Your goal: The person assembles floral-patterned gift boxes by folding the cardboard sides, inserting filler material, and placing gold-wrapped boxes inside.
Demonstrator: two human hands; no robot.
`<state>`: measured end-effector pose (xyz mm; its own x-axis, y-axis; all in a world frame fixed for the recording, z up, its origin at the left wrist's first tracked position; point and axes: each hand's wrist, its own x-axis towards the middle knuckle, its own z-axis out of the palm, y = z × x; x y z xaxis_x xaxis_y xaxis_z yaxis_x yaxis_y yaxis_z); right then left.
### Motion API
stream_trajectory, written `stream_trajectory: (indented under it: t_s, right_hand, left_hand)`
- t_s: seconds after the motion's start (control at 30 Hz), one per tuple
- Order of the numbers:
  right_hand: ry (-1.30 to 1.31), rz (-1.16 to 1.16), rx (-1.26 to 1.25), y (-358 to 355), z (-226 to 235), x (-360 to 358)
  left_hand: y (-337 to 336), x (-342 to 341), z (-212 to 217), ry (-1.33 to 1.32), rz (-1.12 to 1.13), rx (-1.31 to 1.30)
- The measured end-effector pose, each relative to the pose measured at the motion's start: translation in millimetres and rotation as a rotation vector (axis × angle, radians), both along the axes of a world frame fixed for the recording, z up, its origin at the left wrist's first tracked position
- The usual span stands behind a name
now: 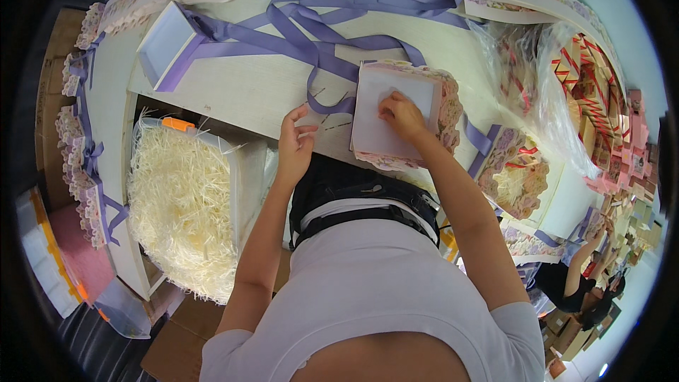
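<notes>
A shallow box with a white inside lies on the table in front of me. Its scalloped rim has a floral print, and a purple ribbon reaches its left side. Inside the box my right hand is bent down onto the white bottom, its fingers curled; whatever they may hold is hidden. My left hand hovers left of the box at the table's near edge, fingers apart, holding nothing. Below it to the left stands a clear bin full of cream shredded paper filler.
Purple ribbons are heaped at the back. A white and purple tray lies at the far left. To the right are a floral box with filler, clear plastic wrap and red-striped boxes. Another person works at lower right.
</notes>
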<state>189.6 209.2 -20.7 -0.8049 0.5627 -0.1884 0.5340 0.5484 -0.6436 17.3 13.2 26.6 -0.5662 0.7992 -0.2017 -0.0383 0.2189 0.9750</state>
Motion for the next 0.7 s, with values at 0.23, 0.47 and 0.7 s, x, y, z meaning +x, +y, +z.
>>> stream_trajectory:
  t_s: [0.23, 0.47, 0.7]
  right_hand:
    - [-0.131, 0.087, 0.137, -4, -7, 1]
    - [0.005, -0.046, 0.072, -9, -10, 2]
    - [0.097, -0.008, 0.041, -5, -11, 7]
  left_hand:
    - [-8, 4, -8, -0.007, 0.008, -0.026]
    - [-16, 5, -17, 0.012, -0.002, -0.024]
    - [-25, 7, -23, 0.037, 0.045, -0.022]
